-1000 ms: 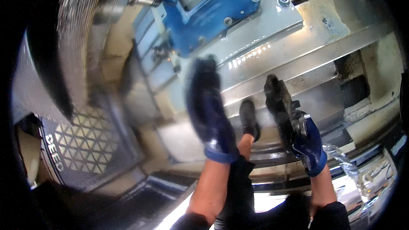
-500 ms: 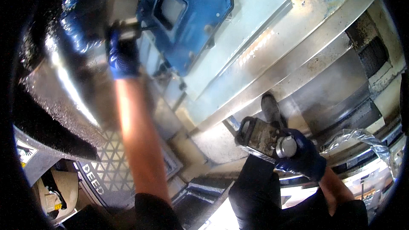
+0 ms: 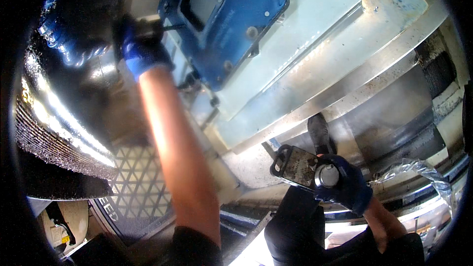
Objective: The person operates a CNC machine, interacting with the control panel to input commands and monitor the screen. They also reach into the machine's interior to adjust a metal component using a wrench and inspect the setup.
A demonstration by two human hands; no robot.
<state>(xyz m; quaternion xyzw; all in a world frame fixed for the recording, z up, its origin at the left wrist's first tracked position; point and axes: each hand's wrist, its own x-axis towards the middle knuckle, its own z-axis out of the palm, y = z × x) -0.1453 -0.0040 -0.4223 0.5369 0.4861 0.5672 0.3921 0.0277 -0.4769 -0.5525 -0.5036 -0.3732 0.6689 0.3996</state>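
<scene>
My left hand, in a blue glove, reaches up to the left edge of a blue metal plate that has a square window and several bolt holes. The fingers are wrapped round a dark tool, smeared by motion. From it a thin dark tip points right, to the plate's edge; whether they touch, I cannot tell. Low on the right, my right hand, in a dark blue glove, is closed on a grimy box-shaped handheld unit. A round silver knob and a looped end show on this unit.
A pale metal block lies under the blue plate, on a wet metal table. Wet blue segmented hose hangs at upper left. Below the table stands my dark shoe. A patterned mat lies at lower left.
The plate and block appear shifted slightly right as the view turns. My left hand stays beside the plate's left edge with the dark tool. My right hand keeps its grip on the box-shaped unit.
</scene>
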